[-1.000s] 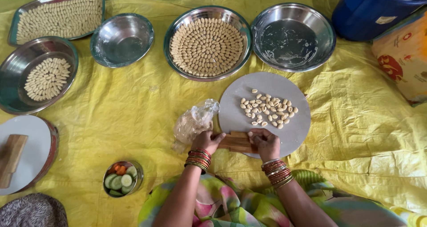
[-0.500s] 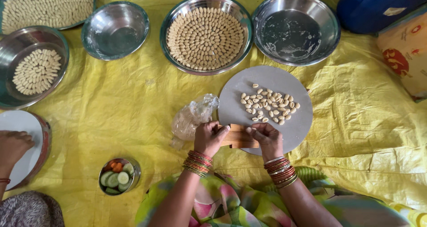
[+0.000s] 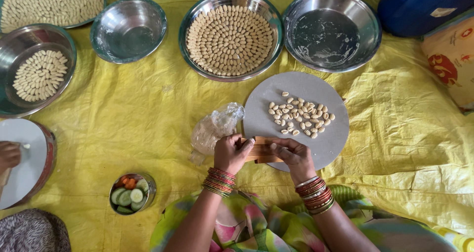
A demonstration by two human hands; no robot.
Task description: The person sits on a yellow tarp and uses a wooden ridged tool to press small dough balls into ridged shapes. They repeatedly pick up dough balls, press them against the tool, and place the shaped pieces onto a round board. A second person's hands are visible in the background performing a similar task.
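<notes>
Item: small ridged brown wooden board (image 3: 260, 151), at near edge of round grey slab (image 3: 316, 133) on yellow sheet (image 3: 148, 114) | left hand (image 3: 231, 153) and right hand (image 3: 294, 155) closed on its ends | judged light, stiff, non-slip; hold by side edges | shaped dough pieces (image 3: 298, 117) likely soft, easily crushed.

Ridged board (image 3: 261, 151) half under hands.

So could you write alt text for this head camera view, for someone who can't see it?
Seen from above, a left hand and a right hand hold a small ridged wooden board over a round grey board dotted with small dough pieces. Steel bowls, some filled with shaped pieces, sit on a yellow sheet.
</notes>
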